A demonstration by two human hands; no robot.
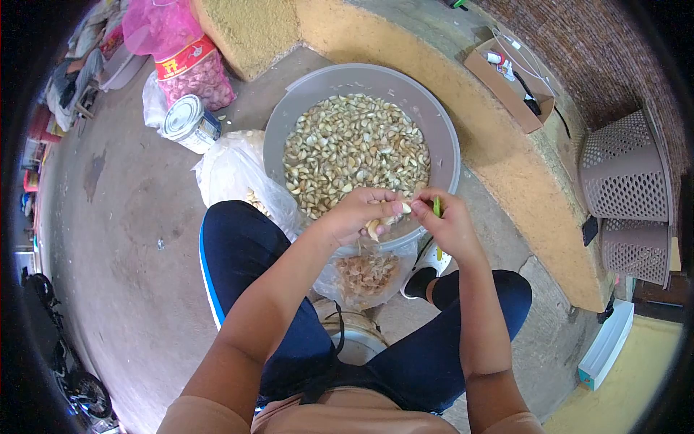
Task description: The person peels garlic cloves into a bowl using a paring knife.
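Observation:
My left hand is closed around several garlic cloves, and one pale clove sticks out at its fingertips. Close beside it, my right hand grips a small knife with a yellow-green handle; its fingertips meet the pale clove, and the blade is hard to make out. Both hands are over the near rim of a large grey basin, which holds many garlic cloves in what looks like water. Below the hands, a clear plastic bag contains brown garlic skins.
Left of the basin are a white plastic bag, a metal can and a pink net sack of garlic. A low yellow ledge runs along the right, carrying a cardboard box. Perforated grey baskets stand farther right.

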